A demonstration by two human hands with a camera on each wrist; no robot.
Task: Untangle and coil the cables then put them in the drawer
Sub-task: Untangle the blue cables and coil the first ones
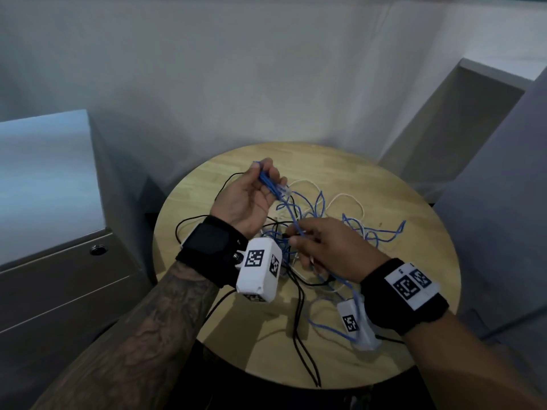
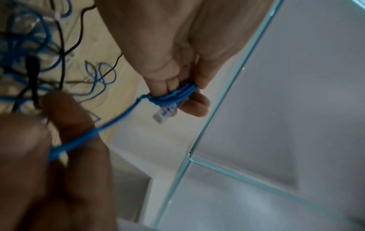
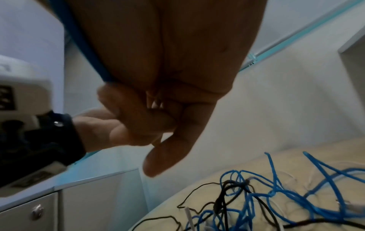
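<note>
A blue network cable lies tangled with a black cable [image 1: 299, 321] and a white cable [image 1: 349, 196] on a round wooden table [image 1: 408, 291]. My left hand [image 1: 266, 179] is raised palm-up over the table and grips a few small loops of the blue cable [image 2: 173, 95]. The cable's clear plug [image 2: 165, 113] sticks out below the fingers. My right hand [image 1: 296, 236] hovers over the tangle and pinches the same blue cable [image 2: 79, 143] a short way along. In the right wrist view the blue strand [image 3: 79, 39] runs up past the curled fingers [image 3: 138, 118].
A grey drawer cabinet [image 1: 59, 261] with a round lock [image 1: 98, 249] stands left of the table, its drawers closed. A white wall is behind, with white furniture [image 1: 473, 113] to the right. Loose blue loops [image 1: 384, 235] spread across the table's right side.
</note>
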